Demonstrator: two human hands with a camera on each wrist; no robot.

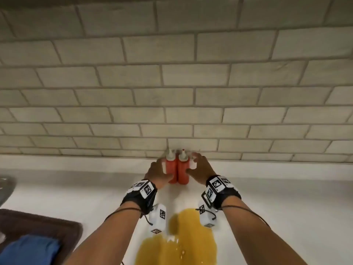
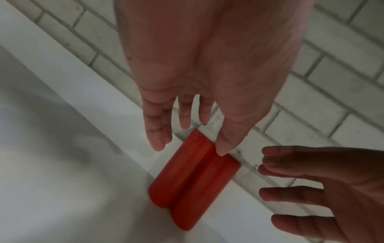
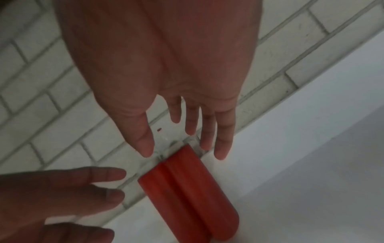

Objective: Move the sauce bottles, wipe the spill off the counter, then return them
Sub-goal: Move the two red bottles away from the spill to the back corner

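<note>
Two red sauce bottles stand side by side against the tiled wall at the back of the white counter [image 1: 277,188]: the left bottle [image 1: 170,167] [image 2: 180,172] [image 3: 160,194] and the right bottle [image 1: 183,169] [image 2: 205,185] [image 3: 207,197]. My left hand [image 1: 164,169] [image 2: 190,146] flanks the pair on the left and my right hand [image 1: 192,162] [image 3: 184,155] on the right. On both hands the fingers are straight and spread, not wrapped round a bottle. Whether they touch the bottles I cannot tell. A yellow-orange spill [image 1: 177,241] lies on the counter in front of the bottles, under my wrists.
A folded blue cloth [image 1: 28,249] lies on a dark brown mat [image 1: 47,224] at the lower left. A grey metal object [image 1: 5,188] shows at the left edge. The tiled wall [image 1: 191,92] stands right behind the bottles.
</note>
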